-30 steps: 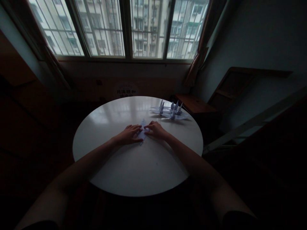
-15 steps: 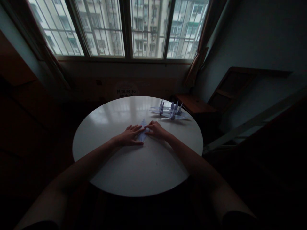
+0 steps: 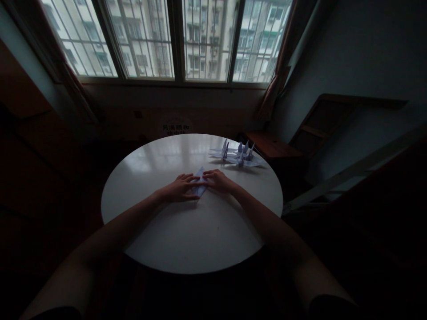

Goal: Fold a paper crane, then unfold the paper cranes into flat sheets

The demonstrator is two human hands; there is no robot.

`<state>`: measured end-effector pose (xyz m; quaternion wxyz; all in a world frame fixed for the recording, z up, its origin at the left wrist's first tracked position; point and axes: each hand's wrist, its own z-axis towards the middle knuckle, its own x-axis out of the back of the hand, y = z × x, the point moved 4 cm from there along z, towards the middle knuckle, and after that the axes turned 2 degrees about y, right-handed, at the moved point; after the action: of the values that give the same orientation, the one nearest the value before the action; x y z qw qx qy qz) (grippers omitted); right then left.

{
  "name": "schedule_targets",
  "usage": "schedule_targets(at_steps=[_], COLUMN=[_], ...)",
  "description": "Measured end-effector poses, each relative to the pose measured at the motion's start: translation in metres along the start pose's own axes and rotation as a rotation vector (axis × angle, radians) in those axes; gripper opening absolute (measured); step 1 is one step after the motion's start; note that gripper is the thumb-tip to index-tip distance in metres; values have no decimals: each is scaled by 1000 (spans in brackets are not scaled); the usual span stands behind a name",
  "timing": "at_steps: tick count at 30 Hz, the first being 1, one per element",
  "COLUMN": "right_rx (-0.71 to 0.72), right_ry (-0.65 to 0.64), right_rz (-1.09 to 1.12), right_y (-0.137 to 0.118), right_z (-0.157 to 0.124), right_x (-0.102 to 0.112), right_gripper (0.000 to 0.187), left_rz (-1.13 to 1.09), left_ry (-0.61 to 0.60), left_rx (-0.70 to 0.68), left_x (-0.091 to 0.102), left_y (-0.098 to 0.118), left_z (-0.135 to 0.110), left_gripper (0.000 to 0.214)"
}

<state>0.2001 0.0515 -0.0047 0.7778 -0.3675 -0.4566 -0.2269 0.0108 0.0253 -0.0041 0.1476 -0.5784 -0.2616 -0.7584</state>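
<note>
A small folded piece of pale blue-violet paper (image 3: 201, 190), long and pointed at its far end, lies on the white round table (image 3: 190, 242). My left hand (image 3: 182, 187) rests over its left side, fingers spread and stretched out, the thumb near the paper's lower end. From the right, my right hand (image 3: 218, 181) reaches in with fingers apart, their tips touching the paper's right edge. Fingers cover the middle of the paper, so its folds there are hidden. Beyond my right hand stand several folded paper cranes (image 3: 240, 160) of the same colour.
A brown wooden surface (image 3: 271, 144) sits low behind the table's right side. At the back is a barred window (image 3: 207, 44) with curtains (image 3: 268, 98). A pale slanted rail (image 3: 320, 191) runs along the right. The room is dim.
The paper has turned slightly, its far tip shifting right. The fingers of my right hand have straightened from a pinch at the paper's edge; my left thumb has drawn in a little.
</note>
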Motion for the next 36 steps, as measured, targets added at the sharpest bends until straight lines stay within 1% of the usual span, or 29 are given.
schedule_targets(at_steps=[3, 8, 12, 19, 26, 36], right_rx=[12, 6, 14, -2, -1, -16], right_ry=[-2, -5, -22, -42, -40, -67], right_rz=[13, 5, -13, -41, -42, -53], right_y=[2, 4, 5, 6, 5, 4], right_z=[0, 0, 0, -1, -2, -1], right_x=[-1, -2, -3, -4, -4, -4], right_gripper=[38, 43, 43, 44, 43, 44], left_rz=[27, 33, 24, -19, -37, -44], left_ry=[29, 63, 46, 0, -50, -45], left_rx=[19, 9, 8, 10, 32, 39], left_x=[-3, -6, -4, -2, -3, -3], left_y=[-5, -8, -7, -5, -6, -7], left_z=[2, 3, 1, -2, -2, -1], left_gripper=[54, 56, 57, 75, 82, 87])
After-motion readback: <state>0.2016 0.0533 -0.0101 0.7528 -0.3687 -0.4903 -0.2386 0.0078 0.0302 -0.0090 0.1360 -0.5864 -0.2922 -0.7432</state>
